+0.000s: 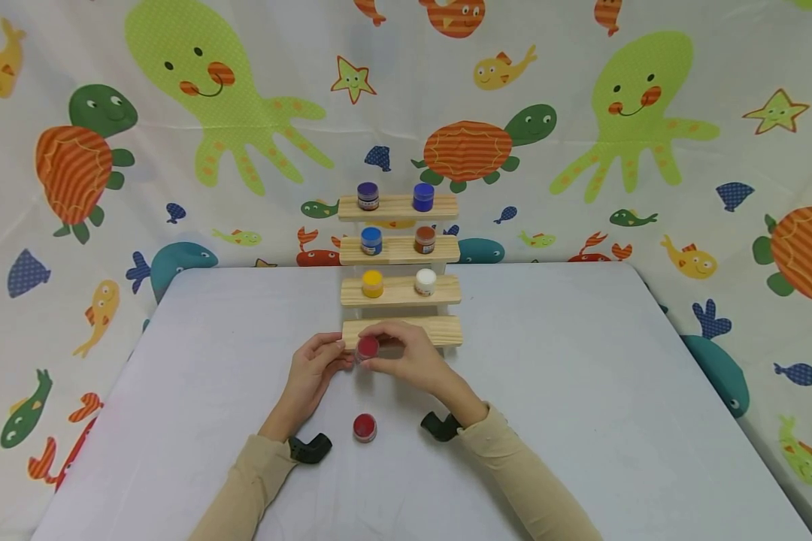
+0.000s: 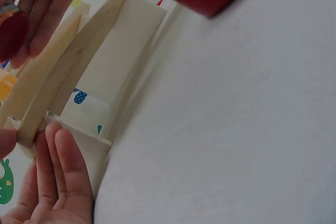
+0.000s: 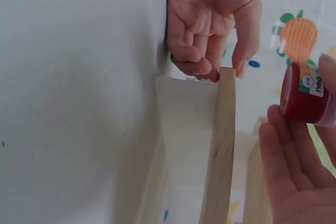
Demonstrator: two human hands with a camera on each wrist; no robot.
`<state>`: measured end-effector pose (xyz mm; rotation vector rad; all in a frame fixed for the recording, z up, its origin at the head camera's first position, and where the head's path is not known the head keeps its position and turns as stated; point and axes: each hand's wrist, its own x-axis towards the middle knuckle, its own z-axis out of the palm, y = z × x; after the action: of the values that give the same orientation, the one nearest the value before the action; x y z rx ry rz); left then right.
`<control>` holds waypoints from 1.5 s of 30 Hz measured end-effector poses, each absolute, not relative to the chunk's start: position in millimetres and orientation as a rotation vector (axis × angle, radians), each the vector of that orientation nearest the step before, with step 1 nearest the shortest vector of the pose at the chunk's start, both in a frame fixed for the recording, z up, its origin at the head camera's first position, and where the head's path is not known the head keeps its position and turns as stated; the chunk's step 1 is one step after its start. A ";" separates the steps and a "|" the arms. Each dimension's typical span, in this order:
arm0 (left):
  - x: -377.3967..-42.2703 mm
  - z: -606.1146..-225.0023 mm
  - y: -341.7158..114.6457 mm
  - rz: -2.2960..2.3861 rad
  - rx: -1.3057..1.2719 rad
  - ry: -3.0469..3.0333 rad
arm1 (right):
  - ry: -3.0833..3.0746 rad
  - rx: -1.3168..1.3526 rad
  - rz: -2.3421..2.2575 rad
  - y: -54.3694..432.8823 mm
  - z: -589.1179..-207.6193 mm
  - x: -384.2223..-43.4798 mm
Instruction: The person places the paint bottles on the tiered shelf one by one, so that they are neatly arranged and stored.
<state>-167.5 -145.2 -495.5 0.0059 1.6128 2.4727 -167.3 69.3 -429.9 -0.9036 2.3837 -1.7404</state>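
Note:
My right hand pinches a small paint jar with red paint and a label, held just in front of the bottom step at its left end. In the right wrist view the jar is tipped on its side between thumb and fingers. My left hand grips the left end of the lowest wooden plank, thumb on top and fingers beneath, as the left wrist view shows. A second red paint jar stands on the table between my forearms.
The stepped rack's upper planks carry paint jars in pairs: yellow and white, blue and brown, dark violet and deep blue. Behind it hangs a sea-animal curtain. A white cloth covers the table.

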 end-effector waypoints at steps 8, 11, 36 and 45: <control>-167.6 -495.2 -145.3 2.484 0.019 1.589 | 2.390 -0.894 -1.830 67.3 -434.4 -170.6; -167.1 -494.0 -145.4 2.491 0.017 1.588 | 2.359 -0.888 -1.882 65.3 -437.0 -173.7; -167.0 -494.6 -144.8 2.488 0.004 1.597 | 2.519 -0.638 -1.842 61.3 -437.8 -183.9; -167.1 -493.9 -143.3 2.497 0.011 1.583 | 2.590 -0.572 -1.770 60.6 -446.9 -188.8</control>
<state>-167.1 -143.3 -493.9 0.0106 1.5830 2.4972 -188.8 60.6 -446.9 -0.5722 2.5895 -1.7703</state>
